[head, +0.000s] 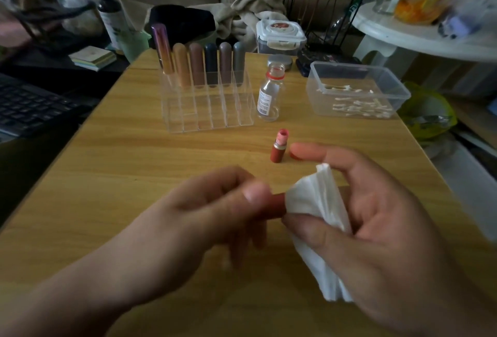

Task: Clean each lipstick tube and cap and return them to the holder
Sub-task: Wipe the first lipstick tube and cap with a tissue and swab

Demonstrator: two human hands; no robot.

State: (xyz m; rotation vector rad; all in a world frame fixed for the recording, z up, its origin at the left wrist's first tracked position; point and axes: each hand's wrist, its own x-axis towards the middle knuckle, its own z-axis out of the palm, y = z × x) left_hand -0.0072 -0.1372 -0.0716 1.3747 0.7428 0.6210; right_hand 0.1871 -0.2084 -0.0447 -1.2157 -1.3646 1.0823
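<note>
Ok so closest to the camera, around 6 o'clock on the table (121, 164): the left hand (215, 210) has its fingers pinched round a reddish cylinder (273, 206); I'd guess that's the cap off the open lipstick, but it's blurry so don't quote me. The right hand (382, 229) has thumb and fingers grasping a folded white tissue (314, 202), and the tissue is right up against the end of that cylinder; my read is we're mid-wipe on this one piece.

Just past the hands, toward 12 o'clock, the lipstick tube (279, 148) stands upright on the table with no cap on, pink bullet showing. There's a bit of red just beside it at its 3 o'clock, by the right index fingertip; can't tell what that is.

Further out at 11 o'clock is the clear holder (215, 113), with six capped lipsticks (196, 63) lined up in its back row; whether those are already cleaned or waiting their turn, no way to tell from here. At the holder's 3 o'clock there's a little uncapped clear bottle (270, 94); further off at 1 o'clock is a plastic box (395, 86) with cotton swabs (357, 105) in it.

Progress-wise: one lipstick is out and in two pieces, one piece under the tissue. What's left for it, I'd say, is wiping the tube, recapping, and dropping it back in the holder; then however many of the six haven't been done yet.
</note>
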